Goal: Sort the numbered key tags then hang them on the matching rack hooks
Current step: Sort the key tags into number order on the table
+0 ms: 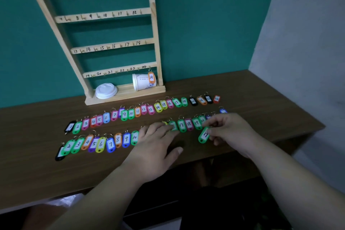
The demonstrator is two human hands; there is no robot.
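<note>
Two rows of coloured numbered key tags lie on the brown table (pixel 46 173): a far row (pixel 143 109) and a near row (pixel 100 143). My right hand (pixel 231 132) pinches a green tag (pixel 203 135) marked 17, held tilted just below the near row. My left hand (pixel 156 144) lies flat over the near row's middle, its fingertips touching a green tag (pixel 173 125). The wooden rack (pixel 104 15) with numbered hooks leans against the teal wall. An orange tag 24 (pixel 151 77) hangs on its bottom right hook.
A white paper cup (pixel 142 82) lies on its side on the rack's base, and a white lid (pixel 106 90) rests at the base's left. A grey wall (pixel 308 43) closes the table's right end. The table's front edge runs near my forearms.
</note>
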